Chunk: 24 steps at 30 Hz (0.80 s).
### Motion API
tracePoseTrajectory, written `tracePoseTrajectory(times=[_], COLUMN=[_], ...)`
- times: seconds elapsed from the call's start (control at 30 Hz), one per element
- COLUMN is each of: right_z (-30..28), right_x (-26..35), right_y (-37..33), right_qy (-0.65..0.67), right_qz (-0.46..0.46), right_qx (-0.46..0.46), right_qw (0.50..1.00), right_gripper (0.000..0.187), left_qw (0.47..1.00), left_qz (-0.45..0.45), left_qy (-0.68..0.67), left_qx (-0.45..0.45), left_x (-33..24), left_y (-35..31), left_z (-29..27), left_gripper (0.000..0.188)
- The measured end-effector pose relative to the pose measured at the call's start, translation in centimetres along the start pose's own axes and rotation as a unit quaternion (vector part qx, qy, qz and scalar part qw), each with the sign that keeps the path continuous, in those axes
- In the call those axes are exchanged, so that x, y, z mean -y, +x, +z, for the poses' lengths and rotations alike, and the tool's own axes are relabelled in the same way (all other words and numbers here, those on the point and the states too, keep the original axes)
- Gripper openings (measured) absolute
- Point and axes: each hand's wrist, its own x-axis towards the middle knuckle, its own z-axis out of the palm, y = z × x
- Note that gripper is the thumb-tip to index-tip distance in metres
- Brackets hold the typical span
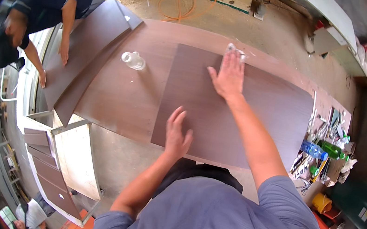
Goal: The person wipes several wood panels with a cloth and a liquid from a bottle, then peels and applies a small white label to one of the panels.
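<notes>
A flat dark brown panel (240, 108) lies on the reddish-brown work table (116, 91) in front of me. My right hand (232, 77) reaches to the panel's far edge, fingers stretched out over a crumpled white cloth (231, 47) and pressing on it; part of the cloth is hidden under the fingers. Over the near left part of the panel is my left hand (178, 135), its fingers apart and nothing in them. Whether it touches the surface I cannot tell. A clear bottle (133, 60) stands on the table left of the panel.
At the left a co-worker (53, 7) leans over stacked brown panels (88, 40), hands on the top one. Blue (313, 150) and green bottles (331, 150) lie among tools at the table's right end. A cart (76, 160) holds panels at lower left. An orange hose (180, 1) coils on the floor.
</notes>
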Motion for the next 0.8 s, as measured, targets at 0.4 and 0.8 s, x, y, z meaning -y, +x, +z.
tracePoseTrajectory(times=[0.4,0.8], right_z=[0.8,-0.4], right_x=[15.9,17.9], right_y=[-6.7,-14.1], right_qy=[0.093,0.099], right_qz=[-0.246,-0.336], right_qx=[0.070,0.181], right_qw=[0.962,0.919], right_gripper=[0.091,0.095], left_qw=[0.898,0.870], left_qz=[-0.349,-0.349], left_qy=[-0.266,-0.346], left_qx=[-0.027,0.035], left_x=[11.9,13.2], left_y=[-8.3,-8.7], left_z=[-9.3,-9.9], left_gripper=[0.020,0.026])
